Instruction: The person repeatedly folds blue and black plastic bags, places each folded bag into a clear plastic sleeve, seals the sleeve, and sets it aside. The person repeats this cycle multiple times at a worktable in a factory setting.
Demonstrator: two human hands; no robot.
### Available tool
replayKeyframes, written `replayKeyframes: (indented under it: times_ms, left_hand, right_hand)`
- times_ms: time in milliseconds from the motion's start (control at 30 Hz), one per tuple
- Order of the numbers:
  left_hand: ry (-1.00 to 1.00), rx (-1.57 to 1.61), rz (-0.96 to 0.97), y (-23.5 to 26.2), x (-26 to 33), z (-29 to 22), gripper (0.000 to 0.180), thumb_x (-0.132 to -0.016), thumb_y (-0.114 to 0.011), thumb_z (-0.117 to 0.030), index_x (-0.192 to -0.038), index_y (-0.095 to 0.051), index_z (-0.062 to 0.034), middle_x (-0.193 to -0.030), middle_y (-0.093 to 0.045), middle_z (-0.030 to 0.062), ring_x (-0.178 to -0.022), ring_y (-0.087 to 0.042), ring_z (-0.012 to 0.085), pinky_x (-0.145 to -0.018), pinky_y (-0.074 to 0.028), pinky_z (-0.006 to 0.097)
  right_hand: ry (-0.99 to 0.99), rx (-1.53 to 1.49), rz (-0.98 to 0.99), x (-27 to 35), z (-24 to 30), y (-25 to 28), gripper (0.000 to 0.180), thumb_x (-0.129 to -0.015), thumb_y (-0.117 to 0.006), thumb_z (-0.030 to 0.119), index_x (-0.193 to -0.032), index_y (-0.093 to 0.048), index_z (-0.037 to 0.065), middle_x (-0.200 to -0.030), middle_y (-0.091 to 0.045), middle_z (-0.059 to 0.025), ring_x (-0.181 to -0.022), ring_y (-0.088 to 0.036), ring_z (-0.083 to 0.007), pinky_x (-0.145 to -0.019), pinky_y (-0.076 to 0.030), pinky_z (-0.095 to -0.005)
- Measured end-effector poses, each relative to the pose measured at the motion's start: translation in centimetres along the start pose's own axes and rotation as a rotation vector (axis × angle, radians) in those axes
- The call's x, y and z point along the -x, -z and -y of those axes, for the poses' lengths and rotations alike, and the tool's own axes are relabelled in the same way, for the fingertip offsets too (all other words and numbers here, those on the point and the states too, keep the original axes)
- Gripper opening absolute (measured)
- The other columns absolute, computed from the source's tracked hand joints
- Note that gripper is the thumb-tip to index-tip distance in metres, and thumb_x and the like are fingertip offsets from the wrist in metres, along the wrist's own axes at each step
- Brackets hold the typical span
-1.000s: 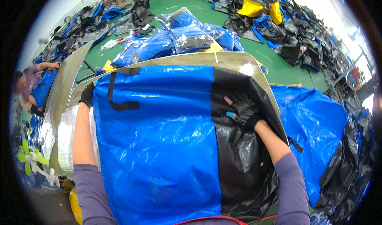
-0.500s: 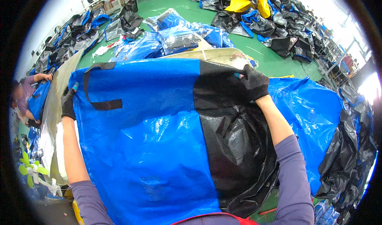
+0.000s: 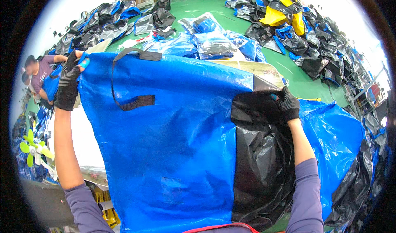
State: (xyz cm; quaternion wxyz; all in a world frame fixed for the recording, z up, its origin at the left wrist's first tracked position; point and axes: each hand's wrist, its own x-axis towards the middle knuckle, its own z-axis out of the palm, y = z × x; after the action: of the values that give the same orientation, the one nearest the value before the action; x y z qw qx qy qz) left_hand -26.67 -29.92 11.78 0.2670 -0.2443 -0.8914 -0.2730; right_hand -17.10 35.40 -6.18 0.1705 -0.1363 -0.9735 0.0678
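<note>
A large blue and black tarpaulin bag (image 3: pixel 177 142) is spread upright between my hands, with its blue part at the left and its black part at the right. A black webbing strap (image 3: pixel 138 102) is fixed on the blue part, near the upper edge. My left hand (image 3: pixel 69 82), in a black dotted glove with bare fingertips, pinches the upper left corner. My right hand (image 3: pixel 287 104), gloved alike, grips the black part's upper edge. The left corner is higher than the right one.
Behind the bag is a pale work table (image 3: pixel 268 73). Clear-wrapped blue packs (image 3: pixel 214 41) lie beyond it. Heaps of black and blue bags (image 3: pixel 305 43) cover the green floor. More blue sheeting (image 3: pixel 330 130) lies at my right. At left are a small green fan (image 3: pixel 34 148) and another person (image 3: pixel 41 74).
My left hand has risen, lifting the bag's left corner. My right hand has moved lower and to the right in the picture. The whole background has shifted rightward.
</note>
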Motion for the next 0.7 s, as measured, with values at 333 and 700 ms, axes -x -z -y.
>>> replayKeyframes:
  times_ms: [333, 700]
  left_hand:
    - [-0.229, -0.839, 0.121, 1.9, 3.4, -3.5, 0.036, -0.087, -0.060, -0.025, -0.118, -0.061, -0.0077, -0.109, -0.064, 0.0192, -0.096, -0.063, 0.0307, -0.085, -0.050, 0.039]
    - [0.142, -0.255, -0.104, 0.6, 6.7, 1.4, 0.037, -0.089, -0.064, -0.027, -0.117, -0.061, -0.0042, -0.104, -0.064, 0.0110, -0.090, -0.061, 0.0192, -0.084, -0.048, 0.034]
  right_hand:
    - [0.001, -0.004, -0.066, 0.5, 0.3, -0.2, 0.036, -0.081, -0.063, 0.039, -0.101, -0.055, 0.010, -0.094, -0.067, -0.0184, -0.087, -0.063, -0.0403, -0.071, -0.050, -0.0479]
    - [0.157, -0.051, -0.233, 1.4, -1.5, -2.1, 0.037, -0.080, -0.066, 0.041, -0.096, -0.057, 0.008, -0.087, -0.066, -0.0177, -0.079, -0.064, -0.0385, -0.065, -0.050, -0.0460]
